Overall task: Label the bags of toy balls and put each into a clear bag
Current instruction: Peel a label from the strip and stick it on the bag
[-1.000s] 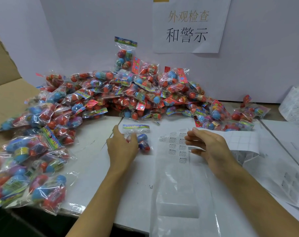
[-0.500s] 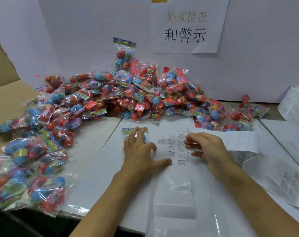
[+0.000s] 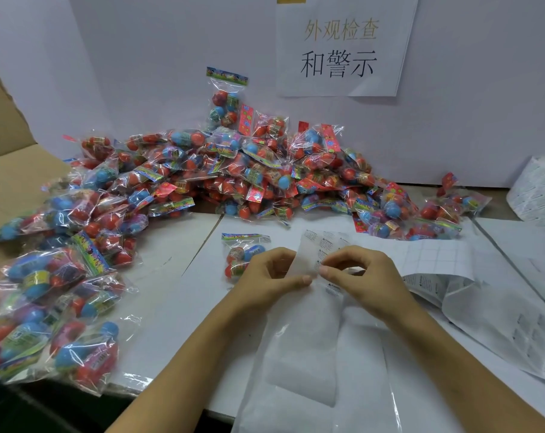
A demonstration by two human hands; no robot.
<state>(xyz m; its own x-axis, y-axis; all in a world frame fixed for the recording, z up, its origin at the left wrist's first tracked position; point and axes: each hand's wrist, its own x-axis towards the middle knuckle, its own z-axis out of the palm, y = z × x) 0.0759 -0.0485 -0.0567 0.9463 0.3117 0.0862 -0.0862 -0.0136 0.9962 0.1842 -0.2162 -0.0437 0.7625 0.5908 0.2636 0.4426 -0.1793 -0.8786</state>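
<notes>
One bag of toy balls lies flat on the white surface, header strip away from the person, just left of the left hand; the knuckles overlap its lower right corner. It is not gripped.

Both hands meet over a strip of label sheet, lifted off the surface. Left hand: thumb and fingers curled, pinching the strip's lower edge. Right hand: fingertips curled, pinching the strip at its right edge; whether a single label is being peeled cannot be told. Printed warning labels show on the raised part.

Clear bags lie stacked beneath the wrists, running toward the near edge.

Beyond the hands, a large heap of filled bags spreads along the back wall and down the left side, partly onto a cardboard carton flap. Further label sheets lie at right. A paper sign with Chinese characters hangs on the wall.
</notes>
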